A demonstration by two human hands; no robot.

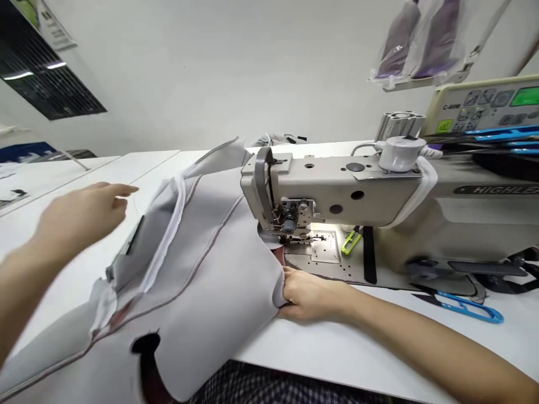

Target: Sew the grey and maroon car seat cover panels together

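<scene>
A large grey fabric piece (pixel 227 269) with dark piping, a white strip and some reddish edges spreads over the table, its right part beside the needle area of the sewing machine (pixel 328 185). My right hand (pixel 305 294) grips the fabric's right edge, just in front of the machine's base. Raised at the left, above the table and apart from the fabric, my left hand (pixel 92 210) has its index finger stretched out and the others curled, with nothing seen in it. The fabric hides part of the machine's needle plate.
Yellow-green snips (pixel 351 241) lie on the machine bed. Blue-handled snips (pixel 469 308) rest on the white table (pixel 328 348) at right. A control panel (pixel 484 106) and more blue-handled tools (pixel 501 134) stand above the machine. Wrapped spools (pixel 438 39) hang behind.
</scene>
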